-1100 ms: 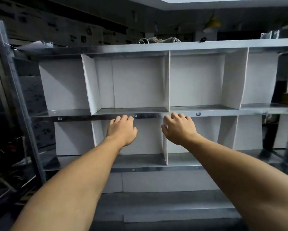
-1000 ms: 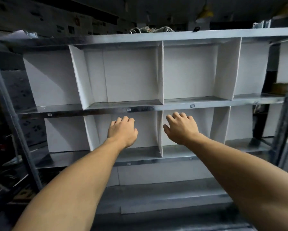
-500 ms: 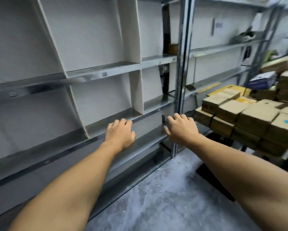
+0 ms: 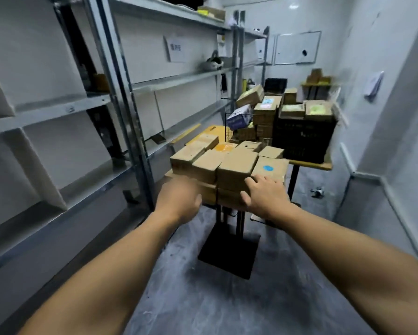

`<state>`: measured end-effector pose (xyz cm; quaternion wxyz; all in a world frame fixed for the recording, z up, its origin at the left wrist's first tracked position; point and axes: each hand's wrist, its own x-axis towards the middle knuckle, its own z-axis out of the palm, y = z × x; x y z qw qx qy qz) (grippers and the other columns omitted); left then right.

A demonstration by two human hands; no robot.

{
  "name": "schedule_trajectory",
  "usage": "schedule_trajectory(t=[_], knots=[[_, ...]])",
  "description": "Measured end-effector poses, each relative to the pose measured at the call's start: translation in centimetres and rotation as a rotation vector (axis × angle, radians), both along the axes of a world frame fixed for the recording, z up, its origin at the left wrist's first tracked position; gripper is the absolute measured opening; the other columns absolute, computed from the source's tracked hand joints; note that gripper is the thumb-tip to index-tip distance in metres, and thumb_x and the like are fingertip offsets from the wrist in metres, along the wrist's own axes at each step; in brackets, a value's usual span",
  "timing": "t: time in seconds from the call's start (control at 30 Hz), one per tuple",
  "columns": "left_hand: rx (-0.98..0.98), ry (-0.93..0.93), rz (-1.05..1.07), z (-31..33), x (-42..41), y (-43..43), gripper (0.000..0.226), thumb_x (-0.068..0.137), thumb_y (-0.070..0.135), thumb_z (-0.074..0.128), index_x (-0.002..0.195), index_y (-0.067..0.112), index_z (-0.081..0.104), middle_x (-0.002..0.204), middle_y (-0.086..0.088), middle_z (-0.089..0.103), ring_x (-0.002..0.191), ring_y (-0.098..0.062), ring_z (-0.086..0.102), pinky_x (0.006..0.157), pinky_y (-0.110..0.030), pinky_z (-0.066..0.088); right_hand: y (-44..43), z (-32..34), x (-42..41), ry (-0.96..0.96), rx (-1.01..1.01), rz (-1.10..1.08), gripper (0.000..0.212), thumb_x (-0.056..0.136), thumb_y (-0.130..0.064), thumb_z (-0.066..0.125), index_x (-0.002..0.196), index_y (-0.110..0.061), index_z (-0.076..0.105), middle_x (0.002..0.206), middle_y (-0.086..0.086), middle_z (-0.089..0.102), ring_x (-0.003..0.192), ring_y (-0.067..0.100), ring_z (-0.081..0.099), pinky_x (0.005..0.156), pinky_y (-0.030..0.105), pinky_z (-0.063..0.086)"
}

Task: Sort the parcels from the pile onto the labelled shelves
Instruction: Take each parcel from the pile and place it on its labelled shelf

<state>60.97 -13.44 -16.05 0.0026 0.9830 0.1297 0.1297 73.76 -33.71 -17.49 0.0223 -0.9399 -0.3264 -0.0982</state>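
Parcel pile (image 4: 229, 165) front edge near left hand (image 4: 179, 201), right hand (image 4: 266, 197); shelves (image 4: 58, 112) leftward.

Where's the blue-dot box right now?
Head view, centre: the blue-dot box caps the right end of the nearest stack, just beyond the right hand.

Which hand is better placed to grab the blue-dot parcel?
Likely right: the right hand is spread just below the blue-dot parcel, while the left hand is well to the left of it.

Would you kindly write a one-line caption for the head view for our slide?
Left hand and right hand reach for the parcels on a stand beside metal shelves.
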Motion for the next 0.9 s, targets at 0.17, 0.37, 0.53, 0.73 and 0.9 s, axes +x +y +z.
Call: schedule_trajectory(t=[0.17,0.37,0.53,0.73,0.9], knots=[[-0.022,-0.009,-0.121,-0.5,9.5,-4.6,0.046,0.096,0.045,0.041,0.136,0.023,0.046,0.135,-0.001,0.052,0.122,-0.024,0.047,0.103,-0.041,0.038,-4.9,-1.7,7.1,0.019,0.002,-0.086,0.049,0.099,-0.054,0.037,0.135,-0.022,0.048,0.135,0.008,0.054,0.124,0.030,0.050,0.094,0.045,0.044],[-0.048,0.058,-0.216,-2.5,17.4,-6.9,0.047,0.097,0.045,0.042,0.138,0.023,0.045,0.136,0.000,0.051,0.125,-0.021,0.045,0.106,-0.039,0.037,-7.3,-4.5,12.9,0.059,0.018,-0.151,0.050,0.099,-0.053,0.038,0.136,-0.021,0.046,0.134,0.007,0.052,0.119,0.029,0.051,0.092,0.042,0.043],[-0.043,0.108,-0.287,-5.2,24.0,-6.3,0.045,0.096,0.046,0.042,0.136,0.026,0.045,0.137,0.002,0.051,0.126,-0.021,0.044,0.108,-0.038,0.034,-6.5,-7.1,17.1,0.093,-0.002,-0.197,0.051,0.099,-0.053,0.037,0.136,-0.021,0.046,0.137,0.007,0.051,0.122,0.029,0.049,0.093,0.044,0.044],[-0.058,0.164,-0.370,-8.8,32.6,-4.7,0.047,0.096,0.046,0.041,0.139,0.026,0.042,0.139,0.002,0.049,0.128,-0.022,0.042,0.108,-0.039,0.035,-4.0,-9.5,23.1,0.122,0.005,-0.263,0.045,0.099,-0.052,0.038,0.130,-0.021,0.049,0.131,0.006,0.051,0.116,0.029,0.051,0.090,0.042,0.045],[-0.042,0.142,-0.489,-11.2,38.1,-3.2,0.042,0.095,0.044,0.041,0.134,0.027,0.044,0.137,0.004,0.049,0.126,-0.019,0.041,0.108,-0.037,0.031,-2.3,-11.3,26.9,0.178,0.068,-0.338,0.041,0.100,-0.050,0.038,0.129,-0.023,0.049,0.133,0.002,0.046,0.118,0.027,0.048,0.089,0.040,0.044]])
